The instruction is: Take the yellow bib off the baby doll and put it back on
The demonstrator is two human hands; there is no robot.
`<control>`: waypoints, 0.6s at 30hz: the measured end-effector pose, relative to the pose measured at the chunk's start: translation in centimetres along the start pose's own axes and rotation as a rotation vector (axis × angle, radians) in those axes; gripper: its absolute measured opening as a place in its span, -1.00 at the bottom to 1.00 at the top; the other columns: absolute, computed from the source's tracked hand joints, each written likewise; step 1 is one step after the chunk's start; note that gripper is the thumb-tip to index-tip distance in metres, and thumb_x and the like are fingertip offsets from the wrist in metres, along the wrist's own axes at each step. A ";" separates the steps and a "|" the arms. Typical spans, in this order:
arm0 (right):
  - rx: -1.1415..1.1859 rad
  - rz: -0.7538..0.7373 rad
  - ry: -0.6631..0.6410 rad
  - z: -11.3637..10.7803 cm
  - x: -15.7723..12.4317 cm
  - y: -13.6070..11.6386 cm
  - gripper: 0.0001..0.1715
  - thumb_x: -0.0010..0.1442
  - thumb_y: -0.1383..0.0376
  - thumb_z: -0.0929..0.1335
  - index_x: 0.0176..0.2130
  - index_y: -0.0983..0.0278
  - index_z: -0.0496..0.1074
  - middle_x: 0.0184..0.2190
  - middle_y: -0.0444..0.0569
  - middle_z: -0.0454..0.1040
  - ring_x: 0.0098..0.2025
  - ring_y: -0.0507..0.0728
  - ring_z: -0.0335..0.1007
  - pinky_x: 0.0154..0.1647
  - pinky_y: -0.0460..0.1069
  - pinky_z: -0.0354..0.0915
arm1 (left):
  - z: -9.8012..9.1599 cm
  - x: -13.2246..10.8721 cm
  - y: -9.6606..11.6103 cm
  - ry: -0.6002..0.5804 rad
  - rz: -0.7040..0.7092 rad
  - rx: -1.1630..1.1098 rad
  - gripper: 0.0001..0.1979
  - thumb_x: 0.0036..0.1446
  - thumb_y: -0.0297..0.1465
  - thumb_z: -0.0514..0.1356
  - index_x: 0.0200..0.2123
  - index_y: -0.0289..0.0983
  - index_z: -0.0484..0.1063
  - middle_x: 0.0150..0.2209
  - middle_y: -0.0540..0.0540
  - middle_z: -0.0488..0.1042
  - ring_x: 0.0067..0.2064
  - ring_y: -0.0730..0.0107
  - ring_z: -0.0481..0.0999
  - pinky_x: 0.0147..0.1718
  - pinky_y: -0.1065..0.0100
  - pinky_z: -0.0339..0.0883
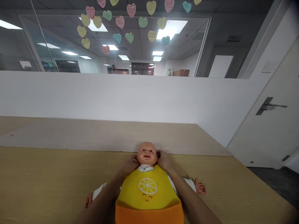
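Closest to the camera, two bare forearms (100, 202) and the orange pocket (149, 214) of a yellow bib (147, 186) printed with a smiling lemon slice, on a baby doll (147, 154) lying face up on the desk (46, 183), head toward the far side, arms spread. Left hand (128, 165) and right hand (164, 160) half-curled, touching either side of the doll's head near the neck; firmness of hold impossible to tell. Beyond the head, a paler board (93, 137) on the desk, then a white partition wall (116, 99) below glass hung with paper hearts (119, 21). On the right, a white door (271, 124) with a lever handle (268, 105), dark floor (273, 183) past the desk's right edge. Long stretch of desk left of the doll.
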State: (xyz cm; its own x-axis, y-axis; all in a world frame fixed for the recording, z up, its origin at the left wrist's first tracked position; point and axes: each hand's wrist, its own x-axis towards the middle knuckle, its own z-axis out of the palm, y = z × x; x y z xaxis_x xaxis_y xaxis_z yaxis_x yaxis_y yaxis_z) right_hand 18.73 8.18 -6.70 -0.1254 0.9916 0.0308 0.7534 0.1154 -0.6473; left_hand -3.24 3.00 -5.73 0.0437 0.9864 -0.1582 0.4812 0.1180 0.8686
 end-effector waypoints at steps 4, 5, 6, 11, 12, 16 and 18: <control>0.061 -0.002 0.025 0.4 0.1 0.4 -0.80 0.02 0.45 0.31 -0.28 0.34 0.45 -0.31 0.02 0.55 -0.30 0.11 0.44 -0.41 -0.08 0.10 | 0.4 0.3 0.8 -0.037 -0.002 -0.077 -0.78 -0.14 -0.57 0.16 -0.37 -0.31 0.53 -0.39 -0.06 0.59 -0.26 0.23 0.52 -0.32 0.37 0.26; 0.076 -0.006 0.026 0.5 0.1 0.6 -0.80 0.02 0.45 0.32 -0.28 0.34 0.44 -0.32 0.03 0.55 -0.30 0.11 0.43 -0.41 -0.08 0.11 | 0.4 0.5 0.7 -0.048 -0.004 -0.101 -0.77 -0.15 -0.57 0.17 -0.36 -0.30 0.53 -0.38 -0.06 0.60 -0.25 0.22 0.53 -0.31 0.37 0.27; 0.093 -0.011 0.023 0.6 0.2 0.8 -0.79 0.01 0.46 0.31 -0.27 0.34 0.42 -0.32 0.03 0.54 -0.30 0.11 0.43 -0.40 -0.08 0.13 | 0.5 0.5 0.6 -0.057 -0.006 -0.123 -0.76 -0.15 -0.56 0.18 -0.34 -0.29 0.53 -0.37 -0.07 0.60 -0.23 0.21 0.54 -0.31 0.37 0.29; 0.267 -0.083 -0.022 1.1 0.7 1.5 -0.71 -0.02 0.44 0.29 -0.21 0.34 0.38 -0.28 0.01 0.54 -0.25 0.11 0.44 -0.27 -0.08 0.28 | 0.6 0.3 0.3 -0.126 -0.042 -0.344 -0.63 -0.17 -0.46 0.26 -0.17 -0.27 0.48 -0.36 -0.09 0.60 -0.26 0.19 0.56 -0.29 0.34 0.34; 0.346 -0.111 -0.033 1.1 0.7 1.4 -0.69 -0.02 0.42 0.30 -0.20 0.34 0.38 -0.28 0.02 0.54 -0.23 0.13 0.44 -0.25 -0.06 0.30 | 0.6 0.1 0.3 -0.153 -0.059 -0.433 -0.58 -0.19 -0.45 0.28 -0.15 -0.27 0.46 -0.36 -0.09 0.60 -0.27 0.20 0.56 -0.29 0.33 0.35; 0.522 -0.141 -0.089 0.7 0.3 0.9 -0.63 0.10 0.21 0.35 -0.11 0.35 0.40 -0.21 0.08 0.55 -0.13 0.21 0.45 -0.15 0.01 0.35 | 0.2 -0.7 1.5 -0.236 -0.092 -0.713 -0.48 -0.27 -0.44 0.33 -0.13 -0.25 0.37 -0.34 -0.07 0.57 -0.32 0.25 0.56 -0.28 0.29 0.37; 0.400 -0.084 -0.111 0.1 -0.5 0.7 -0.61 0.24 0.12 0.28 -0.08 0.36 0.41 -0.19 0.11 0.54 -0.08 0.20 0.44 -0.10 0.03 0.36 | -0.1 -1.2 2.5 -0.258 -0.059 -0.781 -0.54 -0.27 -0.44 0.33 -0.19 -0.25 0.37 -0.33 -0.05 0.56 -0.32 0.28 0.55 -0.26 0.29 0.37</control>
State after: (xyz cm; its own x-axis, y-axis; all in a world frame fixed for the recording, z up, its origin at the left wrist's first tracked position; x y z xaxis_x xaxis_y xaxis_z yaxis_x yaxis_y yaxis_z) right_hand 19.30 7.76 -7.25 -0.2607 0.9650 0.0279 0.4304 0.1421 -0.8914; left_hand -2.23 2.11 -3.34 0.2834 0.9300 -0.2339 -0.2541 0.3080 0.9168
